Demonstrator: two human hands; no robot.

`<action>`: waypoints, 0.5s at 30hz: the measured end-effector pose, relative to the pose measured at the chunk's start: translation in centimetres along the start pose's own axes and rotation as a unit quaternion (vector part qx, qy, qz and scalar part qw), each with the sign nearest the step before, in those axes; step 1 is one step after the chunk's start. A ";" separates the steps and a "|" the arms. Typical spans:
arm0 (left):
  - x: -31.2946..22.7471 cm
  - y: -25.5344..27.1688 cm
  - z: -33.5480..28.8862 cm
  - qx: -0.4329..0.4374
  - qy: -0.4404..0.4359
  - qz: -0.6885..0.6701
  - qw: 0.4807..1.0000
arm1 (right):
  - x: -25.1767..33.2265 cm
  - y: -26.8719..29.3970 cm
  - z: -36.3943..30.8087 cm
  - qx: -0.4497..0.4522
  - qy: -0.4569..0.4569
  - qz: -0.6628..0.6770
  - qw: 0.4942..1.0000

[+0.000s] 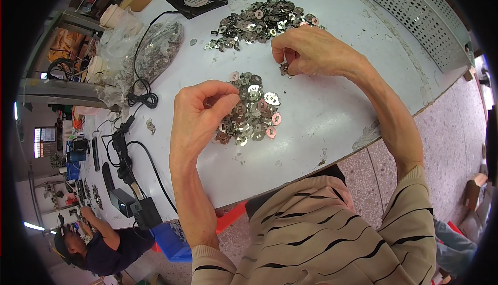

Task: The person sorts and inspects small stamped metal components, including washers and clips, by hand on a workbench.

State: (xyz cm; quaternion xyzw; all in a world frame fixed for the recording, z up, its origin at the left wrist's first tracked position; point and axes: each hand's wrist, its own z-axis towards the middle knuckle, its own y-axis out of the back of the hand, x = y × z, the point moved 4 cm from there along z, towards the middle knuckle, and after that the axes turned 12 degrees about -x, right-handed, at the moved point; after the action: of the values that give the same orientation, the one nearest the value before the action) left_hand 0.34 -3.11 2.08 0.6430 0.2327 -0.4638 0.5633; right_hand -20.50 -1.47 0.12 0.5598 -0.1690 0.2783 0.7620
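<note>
— Pale worktable [332,113] in a workshop, a co-worker [111,246] at near left: what lies along its left side?

— Black cables [142,99] and, farther off, a clear plastic bag [161,49] filled with small parts.

— Where is the near pile of metal pieces [254,111] relative to the left hand [194,119]?

— Directly to its right; the thumb and forefinger reach the pile's left edge.

— How far open is that hand?

— Narrowly: thumb and forefinger nearly meet, the other fingers curled. Whether a piece is held between them cannot be told.

— And the far pile [259,23]?

— Beyond the near one, a little left of the right hand [314,51] and close to its knuckles.

— What does the right hand hold?

— Its thumb and fingertips close narrowly on a small metal piece [284,69], low over the tabletop, between the piles and to their right.

— At far right?

— A grey perforated tray [415,17].
</note>
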 end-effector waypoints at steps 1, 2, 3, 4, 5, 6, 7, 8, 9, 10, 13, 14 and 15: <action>0.0 0.0 0.0 0.000 0.000 0.000 1.000 | 0.1 0.0 0.0 0.017 -0.017 -0.002 1.000; 0.0 0.0 0.0 0.000 0.000 -0.001 1.000 | 0.1 0.0 0.0 0.033 -0.035 -0.004 0.999; 0.0 0.0 0.0 0.000 0.001 -0.002 1.000 | 0.1 0.0 0.0 0.033 -0.035 -0.004 0.999; 0.0 0.0 0.0 0.000 0.001 -0.001 1.000 | 0.2 0.0 0.0 0.041 -0.028 -0.003 0.999; 0.0 0.0 -0.1 -0.003 0.001 -0.002 1.000 | 0.2 -0.1 0.0 0.049 -0.022 -0.003 0.999; 0.0 0.1 -0.1 -0.005 0.001 -0.002 1.000 | 0.2 -0.1 0.0 0.050 -0.022 -0.002 0.999; 0.0 0.0 -0.1 -0.004 0.001 -0.002 1.000 | 0.1 -0.1 0.0 0.041 -0.010 -0.004 0.999; 0.0 0.0 0.0 -0.005 -0.001 -0.002 1.000 | 0.1 -0.1 0.0 0.033 0.001 -0.006 0.999; 0.0 0.0 0.0 -0.005 -0.004 -0.001 1.000 | 0.0 -0.1 -0.1 0.033 0.000 -0.006 0.999; 0.1 0.0 0.0 -0.005 -0.003 0.000 1.000 | 0.0 -0.2 0.0 0.028 0.006 -0.004 1.000; 0.1 0.0 -0.1 -0.007 -0.006 -0.001 1.000 | 0.2 -0.2 0.1 0.029 0.009 -0.008 1.000; 0.1 0.0 -0.1 -0.008 -0.009 -0.002 1.000 | 0.2 -0.2 0.1 0.036 0.005 -0.015 0.999; 0.1 -0.1 0.0 -0.008 -0.012 -0.004 1.000 | 0.3 -0.2 0.1 0.036 0.005 -0.015 0.999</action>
State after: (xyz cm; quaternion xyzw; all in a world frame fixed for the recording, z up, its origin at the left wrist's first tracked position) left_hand 0.34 -3.07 2.00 0.6322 0.2321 -0.4714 0.5694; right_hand -20.16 -1.49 0.18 0.5878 -0.1470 0.2754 0.7464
